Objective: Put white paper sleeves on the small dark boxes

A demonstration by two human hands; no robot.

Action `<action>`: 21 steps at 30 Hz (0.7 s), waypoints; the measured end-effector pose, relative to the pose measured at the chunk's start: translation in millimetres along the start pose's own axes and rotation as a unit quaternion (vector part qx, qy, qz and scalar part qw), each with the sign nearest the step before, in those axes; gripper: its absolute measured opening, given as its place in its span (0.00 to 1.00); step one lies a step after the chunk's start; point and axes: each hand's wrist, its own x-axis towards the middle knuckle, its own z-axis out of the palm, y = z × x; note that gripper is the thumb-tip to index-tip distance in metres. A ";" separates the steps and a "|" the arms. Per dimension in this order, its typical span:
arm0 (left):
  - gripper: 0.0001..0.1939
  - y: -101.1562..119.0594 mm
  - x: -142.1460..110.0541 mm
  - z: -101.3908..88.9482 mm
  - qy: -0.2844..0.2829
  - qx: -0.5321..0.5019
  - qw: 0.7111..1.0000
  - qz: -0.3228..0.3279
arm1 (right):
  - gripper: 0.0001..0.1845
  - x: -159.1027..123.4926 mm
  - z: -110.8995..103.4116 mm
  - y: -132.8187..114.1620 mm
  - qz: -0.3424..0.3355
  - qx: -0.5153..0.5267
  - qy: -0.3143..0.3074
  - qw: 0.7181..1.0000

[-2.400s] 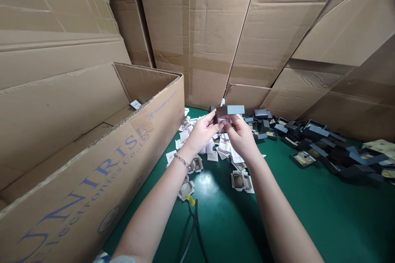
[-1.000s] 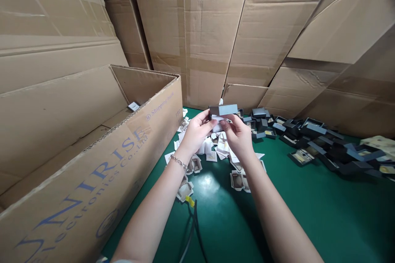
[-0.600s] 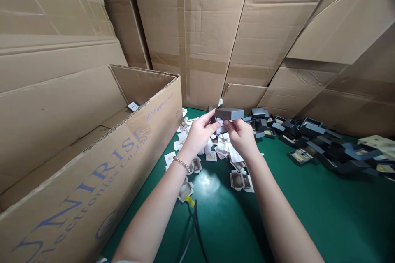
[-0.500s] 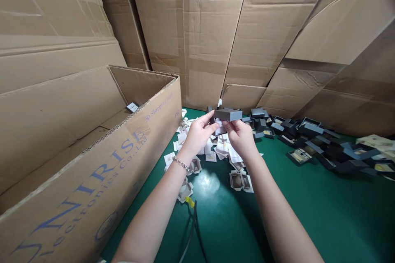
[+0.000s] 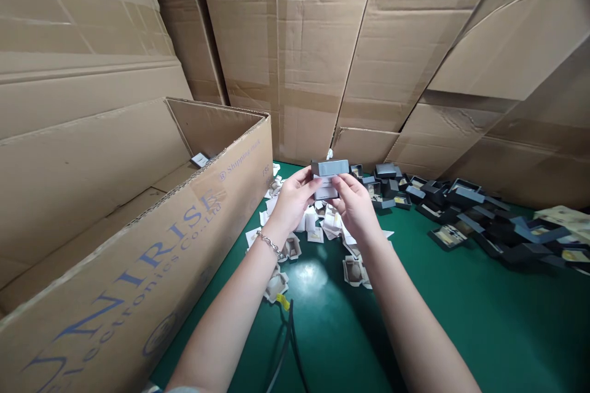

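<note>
Both hands hold one small dark grey box (image 5: 330,167) with its lid raised and a pale inside facing me. My left hand (image 5: 295,198) is closed on its left side, thumb on the front. On its right side, my right hand (image 5: 354,199) grips with thumb and fingers. What lies inside the box is too small to make out. Under and around the hands lie several folded white paper inserts (image 5: 315,233) on the green table (image 5: 318,331).
A large open carton (image 5: 184,239) stands at the left, a small grey box (image 5: 200,160) inside it. Several dark open boxes (image 5: 483,212) are heaped at the right. Stacked cartons (image 5: 304,55) wall off the back. A black cable (image 5: 289,338) with a yellow tag runs toward me.
The box has tilted, so its lid top faces me less flatly and its pale inside shows more. Both hands have shifted slightly left with it.
</note>
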 end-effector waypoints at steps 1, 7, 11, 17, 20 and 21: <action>0.20 -0.6 0.3 0.1 0.003 0.001 1.000 0.001 | 0.28 0.4 -1.3 -2.1 0.024 0.001 -0.021 0.999; 0.18 -5.2 1.2 4.0 0.002 0.015 1.000 0.023 | 0.28 1.8 -5.8 -3.3 -0.005 -0.035 -0.004 0.999; 0.18 -13.5 1.9 3.5 -0.004 0.047 0.997 0.067 | 0.25 -0.8 -1.3 -1.1 -0.060 -0.097 0.037 0.993; 0.18 -19.2 2.2 2.7 0.033 0.083 0.992 0.084 | 0.23 -2.1 3.5 3.2 -0.069 -0.121 0.081 0.987; 0.19 -15.6 2.5 2.8 0.045 0.039 0.998 0.032 | 0.28 0.4 -2.4 -0.7 0.020 -0.066 0.021 0.997; 0.19 -14.5 2.6 2.6 0.047 0.021 0.999 0.011 | 0.29 1.0 -5.2 -3.0 0.044 -0.054 -0.004 0.998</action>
